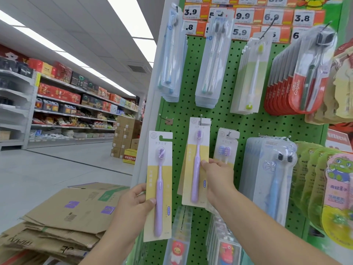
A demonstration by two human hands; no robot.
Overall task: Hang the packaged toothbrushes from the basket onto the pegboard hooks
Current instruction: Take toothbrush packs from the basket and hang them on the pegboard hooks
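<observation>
Left hand (133,203) gripped purple toothbrush pack (159,185) | right hand (215,175) pinched hooked pack (196,161) | judged light, stiff card; best held low.

Matt card toothbrush pack (158,186), perforated pegboard (225,119), corrugated cardboard (63,222)

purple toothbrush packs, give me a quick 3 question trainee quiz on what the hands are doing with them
1. True or false: the left hand holds a purple toothbrush pack not yet on a hook.
2. Which hand touches the pack on the hook? A left, B right, C neither
3. Fill in: the pegboard is coloured ____.

Key: 1 true. 2 B, the right hand. 3 green.
</observation>
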